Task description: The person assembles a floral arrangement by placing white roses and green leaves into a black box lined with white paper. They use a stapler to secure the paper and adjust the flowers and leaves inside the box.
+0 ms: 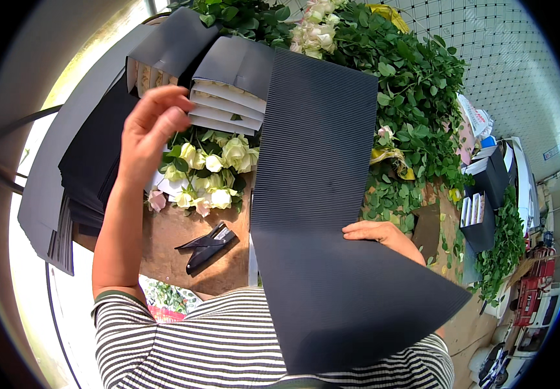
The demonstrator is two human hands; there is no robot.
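A large black corrugated cardboard sheet [319,142], creased across its middle, stands in front of me, its lower part spreading over my striped shirt. At the sheet's right edge, my right hand [381,233] grips it near the crease; part of the hand is behind the sheet. My left hand [153,126] is raised on the left, its fingers bent and apart from the thumb, with nothing visible in it. Just beyond it are wrapped rose bundles [234,68] in dark card with white layers. Below them lie cream and pale pink roses [212,172].
A black stapler [207,247] lies on the brown tabletop [163,243]. Stacked dark sheets [95,149] lean at the left. Leafy rose stems [416,97] heap up at the back right. Farther right are more dark-wrapped bundles [480,220] and a red vehicle [534,285].
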